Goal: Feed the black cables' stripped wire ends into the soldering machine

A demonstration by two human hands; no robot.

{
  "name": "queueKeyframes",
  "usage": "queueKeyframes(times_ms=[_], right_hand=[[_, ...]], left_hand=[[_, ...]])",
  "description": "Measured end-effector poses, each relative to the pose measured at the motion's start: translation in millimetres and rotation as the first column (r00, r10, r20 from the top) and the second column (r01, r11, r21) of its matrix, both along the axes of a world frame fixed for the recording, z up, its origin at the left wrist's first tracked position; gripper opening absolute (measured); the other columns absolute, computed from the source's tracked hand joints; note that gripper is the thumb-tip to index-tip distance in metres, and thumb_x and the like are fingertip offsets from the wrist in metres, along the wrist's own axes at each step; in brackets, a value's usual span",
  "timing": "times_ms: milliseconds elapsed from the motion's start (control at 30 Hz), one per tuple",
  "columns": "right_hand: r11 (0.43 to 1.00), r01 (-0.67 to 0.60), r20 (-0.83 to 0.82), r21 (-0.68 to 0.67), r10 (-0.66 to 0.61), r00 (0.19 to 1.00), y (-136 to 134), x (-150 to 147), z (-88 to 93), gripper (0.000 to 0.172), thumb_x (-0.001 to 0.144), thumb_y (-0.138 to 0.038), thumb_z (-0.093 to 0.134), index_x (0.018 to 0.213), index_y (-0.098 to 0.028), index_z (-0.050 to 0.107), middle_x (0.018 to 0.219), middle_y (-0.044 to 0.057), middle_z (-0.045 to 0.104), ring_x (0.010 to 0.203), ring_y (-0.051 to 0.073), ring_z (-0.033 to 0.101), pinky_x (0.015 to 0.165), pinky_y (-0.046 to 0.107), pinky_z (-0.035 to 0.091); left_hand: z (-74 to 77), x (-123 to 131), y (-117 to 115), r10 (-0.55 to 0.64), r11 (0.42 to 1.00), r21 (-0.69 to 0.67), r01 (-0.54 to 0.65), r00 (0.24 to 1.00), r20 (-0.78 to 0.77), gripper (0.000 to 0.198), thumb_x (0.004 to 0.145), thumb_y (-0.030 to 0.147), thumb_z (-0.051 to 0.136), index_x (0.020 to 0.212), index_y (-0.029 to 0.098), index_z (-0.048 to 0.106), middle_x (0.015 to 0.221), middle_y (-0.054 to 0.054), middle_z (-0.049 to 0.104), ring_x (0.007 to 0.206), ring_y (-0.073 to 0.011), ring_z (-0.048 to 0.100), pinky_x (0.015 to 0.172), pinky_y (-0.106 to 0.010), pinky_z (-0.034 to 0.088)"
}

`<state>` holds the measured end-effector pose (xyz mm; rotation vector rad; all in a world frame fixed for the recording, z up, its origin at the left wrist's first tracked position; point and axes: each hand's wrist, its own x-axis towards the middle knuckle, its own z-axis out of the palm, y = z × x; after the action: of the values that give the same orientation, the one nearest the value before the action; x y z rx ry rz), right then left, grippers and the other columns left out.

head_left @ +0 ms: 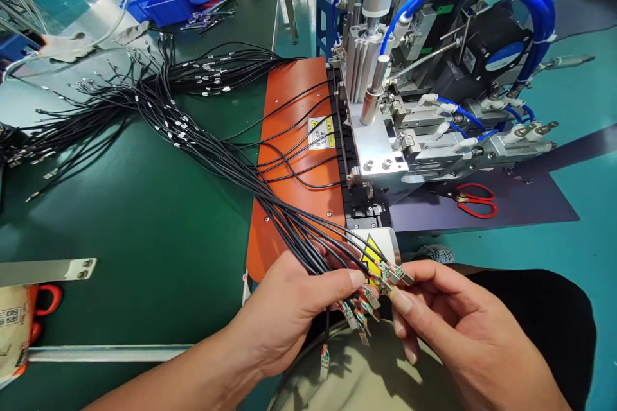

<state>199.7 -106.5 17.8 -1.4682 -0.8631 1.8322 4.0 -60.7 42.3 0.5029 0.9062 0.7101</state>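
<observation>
Several black cables (318, 187) cross the orange plate (295, 77) to the machine (378, 149); more cables (150, 83) lie on the counter (168, 257), so work looks partway; the left hand (299, 295) wraps a bundle (250, 181); the right hand (453, 318), nearly pinched, touches its connectors (384, 284), grip unclear.

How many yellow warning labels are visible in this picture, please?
2: one label is on the orange plate; a second label is on the white plate beyond the left hand, partly covered by black cables. Others may be hidden.

Left grip (296, 295) around black cables (231, 162), right grip (465, 324) at metal connectors (371, 297) — machine (378, 148) alongside
</observation>
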Motion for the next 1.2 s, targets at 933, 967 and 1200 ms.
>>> queueKeyframes(times_ms=[933,967,1200], right_hand=[[0.995,-0.098,-0.099,-0.023,0.095,0.99,-1.5,-9.5,0.7,0.031,0.09,-0.041,0.071,0.113,-0.023,0.059,0.084,0.001,0.064,0.067,0.012,0.061,0.062,0.024,0.059],[0.995,-0.098,-0.095,-0.022,0.095,0.991,-1.6,-9.6,0.3,0.032,0.09,-0.041,0.071,0.114,-0.023,0.059,0.084,0.001,0.065,0.067,0.012,0.061,0.062,0.024,0.059],[0.998,-0.054,-0.074,-0.011,0.053,0.996,-1.8,-10.6,-1.3,0.03,0.089,-0.04,0.072,0.111,-0.022,0.061,0.089,0.003,0.066,0.068,0.011,0.061,0.061,0.021,0.057]], left_hand=[[-2.6,3.0,-3.7,0.04,0.996,-0.084,-0.036,0.998,0.048,0.038,0.082,0.017,0.075,0.119,0.01,0.068,0.105,-0.015,0.071,0.088,-0.0251,0.07,0.08,-0.036,0.054],[-2.8,2.8,-3.5,0.04,0.996,-0.086,-0.036,0.998,0.051,0.038,0.082,0.017,0.075,0.119,0.01,0.068,0.105,-0.015,0.071,0.087,-0.0248,0.07,0.081,-0.036,0.054],[-2.4,1.6,-2.2,0.056,0.995,-0.088,-0.052,0.997,0.045,0.038,0.081,0.017,0.076,0.117,0.009,0.068,0.108,-0.014,0.07,0.084,-0.0202,0.067,0.08,-0.031,0.053]])
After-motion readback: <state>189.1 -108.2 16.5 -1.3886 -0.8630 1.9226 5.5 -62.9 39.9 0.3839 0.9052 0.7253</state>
